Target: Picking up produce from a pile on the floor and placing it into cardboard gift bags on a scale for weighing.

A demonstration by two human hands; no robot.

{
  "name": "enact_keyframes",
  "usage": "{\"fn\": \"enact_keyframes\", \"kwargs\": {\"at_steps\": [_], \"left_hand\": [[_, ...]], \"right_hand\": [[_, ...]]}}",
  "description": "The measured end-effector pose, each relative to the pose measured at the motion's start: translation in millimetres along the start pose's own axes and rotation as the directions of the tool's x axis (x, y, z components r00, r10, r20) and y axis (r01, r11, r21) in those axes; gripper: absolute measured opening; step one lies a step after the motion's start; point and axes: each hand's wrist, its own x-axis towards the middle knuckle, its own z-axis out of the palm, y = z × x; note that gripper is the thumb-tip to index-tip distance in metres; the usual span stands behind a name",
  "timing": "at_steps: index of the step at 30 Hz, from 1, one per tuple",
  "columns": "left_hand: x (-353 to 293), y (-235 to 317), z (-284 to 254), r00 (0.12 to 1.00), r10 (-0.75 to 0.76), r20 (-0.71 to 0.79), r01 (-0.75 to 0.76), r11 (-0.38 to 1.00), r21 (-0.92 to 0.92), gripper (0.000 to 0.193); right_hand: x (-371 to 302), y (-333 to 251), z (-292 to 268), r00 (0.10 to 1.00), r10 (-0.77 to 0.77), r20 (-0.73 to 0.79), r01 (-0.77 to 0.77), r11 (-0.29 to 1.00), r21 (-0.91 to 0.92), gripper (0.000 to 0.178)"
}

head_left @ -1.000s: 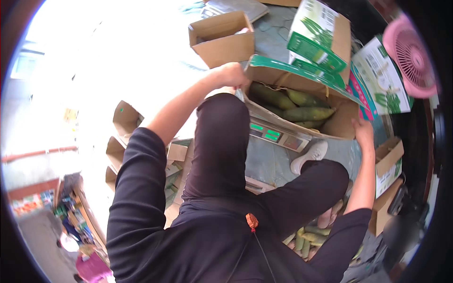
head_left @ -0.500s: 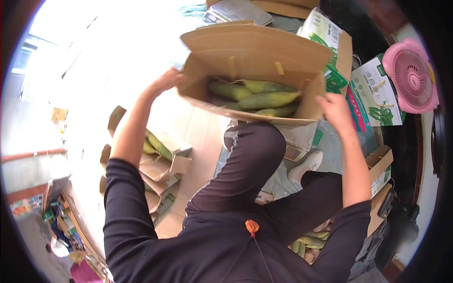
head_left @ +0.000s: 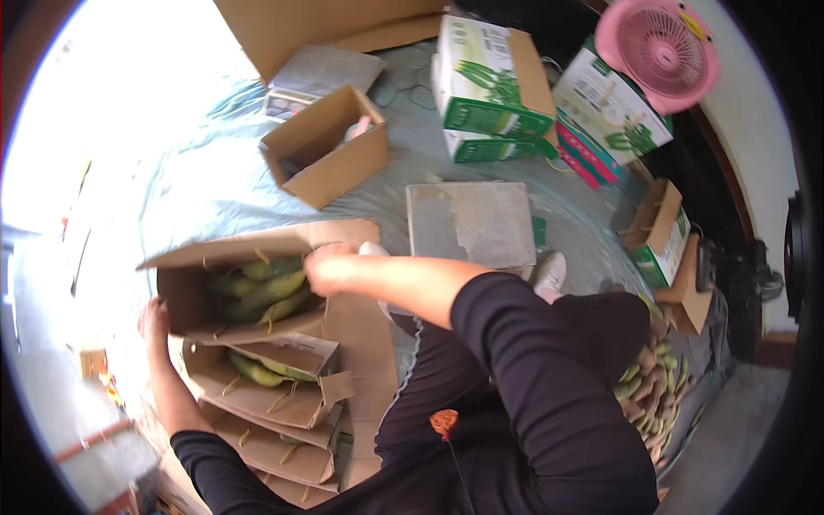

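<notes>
An open cardboard box (head_left: pixel 193 251) of long green vegetables (head_left: pixel 262 296), melon- or cucumber-like, is at my left, at the far end of a row of similar boxes. My left hand (head_left: pixel 154 318) grips its left side, and my right hand (head_left: pixel 330 268) is closed at its right edge, with the arm reaching across my body. Right beside it, on the near side, stands another open box (head_left: pixel 300 412) with green and yellowish vegetables (head_left: pixel 257 369) inside. The fingertips of both hands are partly hidden by the cardboard.
Ahead stand a grey flat-topped platform (head_left: pixel 468 219), a small open box (head_left: pixel 343 176) and a scale (head_left: pixel 318 77). Farther right are printed cartons (head_left: pixel 498 120) and a pink fan (head_left: pixel 661 51). A vegetable pile (head_left: pixel 661 382) lies by my right side.
Both hands have carried the box from in front of me to the left and lowered it to the row's far end. My view has shifted too, showing the platform more fully.
</notes>
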Motion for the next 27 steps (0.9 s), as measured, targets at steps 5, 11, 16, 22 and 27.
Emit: {"fn": "enact_keyframes", "kwargs": {"at_steps": [5, 11, 16, 22, 27], "left_hand": [[-12, -67, 80, 0.999, 0.005, -0.034, -0.006, 0.999, -0.040, 0.016], [-17, 56, 36, 0.974, -0.187, 0.129, 0.213, 0.947, -0.240, 0.025], [-46, 89, 28, 0.989, 0.017, -0.145, -0.071, 0.923, -0.379, 0.023], [-110, 167, -25, 0.955, 0.147, -0.259, -0.231, 0.913, -0.336, 0.020], [-148, 227, -68, 0.871, 0.450, -0.195, -0.487, 0.844, -0.224, 0.013]], "right_hand": [[-46, 4, -62, 0.927, -0.286, -0.242, 0.352, 0.887, 0.299, 0.031], [-82, 157, -55, 0.927, -0.061, -0.369, 0.227, 0.877, 0.424, 0.027], [-178, 278, -24, 0.873, 0.260, -0.413, -0.051, 0.890, 0.452, 0.023], [-295, 378, 54, 0.590, 0.673, -0.446, -0.326, 0.704, 0.631, 0.019], [-353, 412, 173, 0.504, 0.812, -0.294, -0.425, 0.530, 0.734, 0.019]]}}
